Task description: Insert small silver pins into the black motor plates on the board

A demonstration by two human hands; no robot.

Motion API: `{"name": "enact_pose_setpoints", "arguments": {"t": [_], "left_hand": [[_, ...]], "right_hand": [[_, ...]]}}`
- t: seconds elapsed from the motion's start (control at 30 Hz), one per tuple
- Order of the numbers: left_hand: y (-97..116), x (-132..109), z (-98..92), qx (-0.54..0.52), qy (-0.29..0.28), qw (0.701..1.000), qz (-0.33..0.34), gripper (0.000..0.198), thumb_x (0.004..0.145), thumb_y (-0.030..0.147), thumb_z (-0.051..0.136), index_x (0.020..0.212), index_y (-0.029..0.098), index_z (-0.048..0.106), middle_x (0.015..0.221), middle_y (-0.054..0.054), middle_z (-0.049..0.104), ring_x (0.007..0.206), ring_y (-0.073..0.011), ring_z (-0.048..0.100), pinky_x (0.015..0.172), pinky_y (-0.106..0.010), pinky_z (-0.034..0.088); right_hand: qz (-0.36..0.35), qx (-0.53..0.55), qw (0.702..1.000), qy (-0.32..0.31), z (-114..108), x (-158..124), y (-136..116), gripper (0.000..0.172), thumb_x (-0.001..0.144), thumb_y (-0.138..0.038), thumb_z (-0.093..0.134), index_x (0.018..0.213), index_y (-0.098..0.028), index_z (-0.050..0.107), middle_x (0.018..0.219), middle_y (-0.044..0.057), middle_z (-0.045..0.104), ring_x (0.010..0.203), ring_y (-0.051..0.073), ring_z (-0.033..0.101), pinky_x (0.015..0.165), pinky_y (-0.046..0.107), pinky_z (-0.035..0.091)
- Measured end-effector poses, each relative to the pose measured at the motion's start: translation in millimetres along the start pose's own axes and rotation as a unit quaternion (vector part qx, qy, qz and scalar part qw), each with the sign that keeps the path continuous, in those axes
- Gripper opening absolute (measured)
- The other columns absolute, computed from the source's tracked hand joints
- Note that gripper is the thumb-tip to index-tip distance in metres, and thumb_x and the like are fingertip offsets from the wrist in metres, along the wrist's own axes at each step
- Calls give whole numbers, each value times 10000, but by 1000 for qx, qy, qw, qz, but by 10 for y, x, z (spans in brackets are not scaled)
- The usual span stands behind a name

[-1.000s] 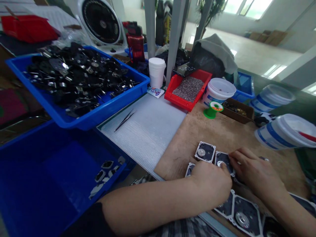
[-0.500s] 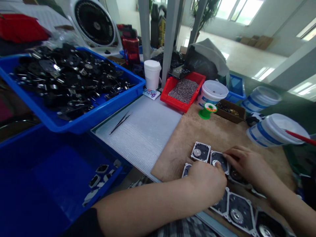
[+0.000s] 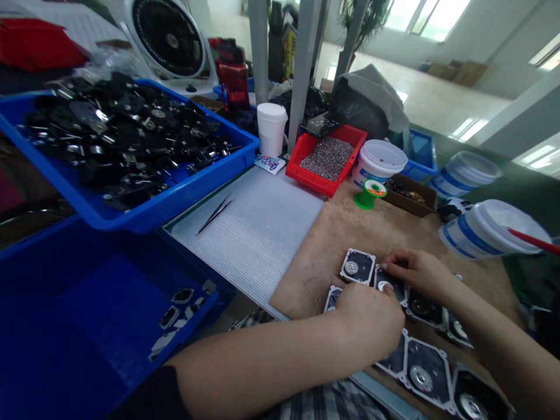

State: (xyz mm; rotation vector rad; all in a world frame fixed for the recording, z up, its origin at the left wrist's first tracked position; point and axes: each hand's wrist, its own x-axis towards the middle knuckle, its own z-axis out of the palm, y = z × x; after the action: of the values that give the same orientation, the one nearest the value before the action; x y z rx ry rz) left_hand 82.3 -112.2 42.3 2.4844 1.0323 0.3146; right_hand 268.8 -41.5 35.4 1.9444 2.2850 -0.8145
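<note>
Square pale-rimmed metal housings, dark inside with a silver disc, lie in two rows on the brown board (image 3: 332, 233). My left hand (image 3: 371, 315) rests over the near row, curled closed; its fingers are mostly hidden, and what they hold I cannot make out. My right hand (image 3: 415, 271) reaches to the upper corner of one housing (image 3: 396, 286), thumb and fingertips pinched there; anything between them is too small to name. Another housing (image 3: 359, 266) lies just left of it. Nearer me, a further housing (image 3: 426, 373) sits below my right forearm.
A blue tray (image 3: 188, 195) heaped with black metal parts stands at left, above a deep blue bin (image 3: 65, 326). Tweezers (image 3: 214, 214) lie on the grey ribbed mat (image 3: 258, 233). Beyond are a red bin (image 3: 306, 178) of small metal pieces, a green spool (image 3: 366, 198) and white tubs (image 3: 476, 233).
My right hand has shifted left and slightly up, its fingertips moving to the upper left corner of the housing. My left hand stays about where it was.
</note>
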Motion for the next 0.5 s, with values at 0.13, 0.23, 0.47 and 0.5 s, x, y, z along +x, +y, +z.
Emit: {"name": "enact_pose_setpoints", "arguments": {"t": [0.13,0.23,0.47,0.5], "left_hand": [[19,4,-23,-24,-17,1000,-5,491,821,101,447,1277,-80,409,788,-195,682,687,-290,669,517,-365,513],[27,16,-45,-46,-29,998,-11,497,808,75,435,1278,-87,405,797,-216,679,709,-307,668,535,-373,505],[-54,-26,-220,-262,-1,963,-56,328,858,179,412,1107,91,607,751,-111,641,651,-206,599,553,-274,405],[-40,-37,-236,-384,6,919,-82,317,883,247,397,1080,135,620,694,-58,595,580,-154,545,527,-239,368]], "right_hand": [[-5,11,1000,1,12,-1,19,352,845,-497,523,843,-166,643,743,12,644,645,148,589,607,289,452],[-17,35,999,-1,20,35,39,383,827,-528,501,826,-174,648,722,15,651,613,146,590,578,280,460],[-18,64,973,219,-262,-511,-165,439,823,-593,468,1004,-237,651,977,37,661,800,220,621,667,329,482],[-20,60,961,268,-265,-693,-253,394,847,-566,479,1036,-254,629,1009,28,648,823,213,613,699,335,475]]}}
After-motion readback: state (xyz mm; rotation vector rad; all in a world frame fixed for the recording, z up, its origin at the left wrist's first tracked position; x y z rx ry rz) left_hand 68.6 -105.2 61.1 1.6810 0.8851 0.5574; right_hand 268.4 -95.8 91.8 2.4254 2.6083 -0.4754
